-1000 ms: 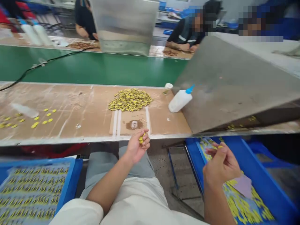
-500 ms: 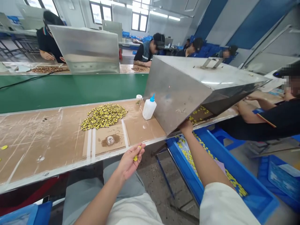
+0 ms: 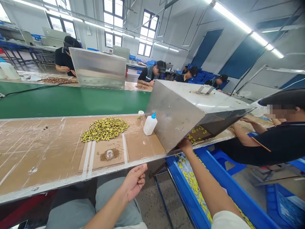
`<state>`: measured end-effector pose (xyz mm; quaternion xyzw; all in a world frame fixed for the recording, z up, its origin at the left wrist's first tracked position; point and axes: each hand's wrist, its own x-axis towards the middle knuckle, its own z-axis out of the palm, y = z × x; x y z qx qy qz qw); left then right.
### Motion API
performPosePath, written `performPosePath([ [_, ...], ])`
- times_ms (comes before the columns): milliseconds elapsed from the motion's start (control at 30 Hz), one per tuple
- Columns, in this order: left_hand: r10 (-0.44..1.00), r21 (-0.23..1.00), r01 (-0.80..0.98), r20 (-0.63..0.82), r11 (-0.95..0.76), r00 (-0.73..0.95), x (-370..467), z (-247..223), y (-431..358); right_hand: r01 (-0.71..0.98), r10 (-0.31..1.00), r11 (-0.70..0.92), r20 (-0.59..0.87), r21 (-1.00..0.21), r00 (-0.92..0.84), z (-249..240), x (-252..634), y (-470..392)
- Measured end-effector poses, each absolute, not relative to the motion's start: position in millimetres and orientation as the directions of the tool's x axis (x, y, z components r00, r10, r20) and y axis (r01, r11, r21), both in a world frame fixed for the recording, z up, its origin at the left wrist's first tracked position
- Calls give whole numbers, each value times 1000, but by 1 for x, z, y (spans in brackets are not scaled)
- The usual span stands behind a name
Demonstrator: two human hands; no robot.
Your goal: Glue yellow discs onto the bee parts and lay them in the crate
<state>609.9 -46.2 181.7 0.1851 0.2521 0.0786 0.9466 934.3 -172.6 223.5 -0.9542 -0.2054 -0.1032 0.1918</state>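
Apparently heaped for easy reach, small yellow-and-black pieces (image 3: 105, 128) lie on the brown-topped counter (image 3: 57, 156); the left hand (image 3: 134, 182) pinches a tiny yellow piece (image 3: 146, 166); the right hand (image 3: 186, 146), grip hidden, reaches into a boxy silver metal hood (image 3: 173, 113).

I see a plain white sleeve (image 3: 232, 219) on my wearer, cut short so the right forearm (image 3: 207, 184) is uncovered. Soft grey-blue trousers (image 3: 71, 212) clothe the legs, creased at the lap. The left hand (image 3: 134, 182) and right hand (image 3: 186, 146) are bare.
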Motion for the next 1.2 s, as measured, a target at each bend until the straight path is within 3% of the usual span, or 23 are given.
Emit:
performPosePath([
  [100, 245, 408, -48, -446, 912, 861, 610, 182, -49, 453, 370, -794, 269, -405, 889, 226, 929, -183],
  [267, 290, 487, -39, -452, 873, 844, 610, 182, -52, 503, 340, -682, 378, -531, 861, 226, 874, -197],
  [367, 259, 479, -12, -453, 878, 853, 610, 182, -53, 571, 408, -474, 407, -671, 817, 225, 813, -210],
  [400, 242, 473, 1, -453, 881, 858, 611, 182, -54, 563, 365, -475, 431, -676, 825, 225, 792, -216],
  [467, 210, 469, 29, -448, 883, 869, 611, 182, -57, 491, 161, -490, 479, -720, 863, 227, 754, -227],
  [500, 198, 476, 42, -443, 879, 874, 612, 183, -60, 514, 167, -473, 500, -716, 850, 228, 738, -231],
  [600, 153, 523, 99, -416, 847, 896, 612, 186, -70, 695, 473, -302, 530, -653, 703, 227, 705, -238],
  [667, 102, 562, 146, -385, 814, 917, 611, 189, -77, 709, 608, -227, 472, -668, 638, 223, 694, -235],
  [867, 16, 600, 216, -356, 770, 934, 603, 198, -83, 466, 701, -178, 220, -867, 678, 206, 691, -222],
  [1000, -78, 452, 240, -349, 859, 934, 602, 196, -79, 394, 755, -102, 186, -914, 628, 202, 705, -225],
  [1100, -95, 264, 228, -436, 937, 895, 604, 191, -72, 404, 612, -169, 226, -899, 758, 204, 741, -231],
  [1200, -29, 189, 135, -480, 973, 877, 605, 191, -61, 359, 258, -507, 260, -783, 931, 211, 801, -228],
])
